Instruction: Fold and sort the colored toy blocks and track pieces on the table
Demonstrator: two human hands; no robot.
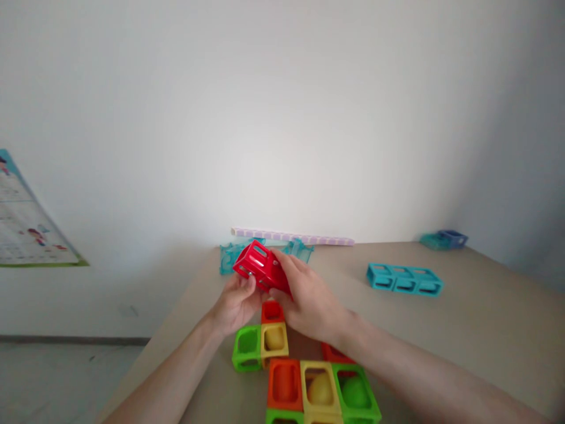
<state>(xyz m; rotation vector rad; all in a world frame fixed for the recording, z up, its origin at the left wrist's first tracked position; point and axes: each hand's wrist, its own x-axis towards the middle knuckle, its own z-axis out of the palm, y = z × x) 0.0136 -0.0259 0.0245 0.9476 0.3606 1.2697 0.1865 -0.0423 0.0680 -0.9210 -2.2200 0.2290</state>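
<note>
Both my hands hold a red plastic frame block [257, 265] tilted above the table. My left hand [233, 305] grips its lower left end from below, fingers curled. My right hand [309, 300] wraps over its right end from above. Directly beneath lies a flat cluster of hollow cube blocks: a small red one [272, 311], a green one [247, 347], a yellow one [274, 338], an orange one [285, 384], another yellow [320, 387] and another green [355, 393].
On the beige table [463, 330] lies a teal three-cell block [404, 278] at the right. Transparent teal pieces [229, 256] and a lilac strip [309, 238] rest by the white wall. Blue and teal blocks [445, 239] sit at the far right corner. A poster [26, 224] hangs at left.
</note>
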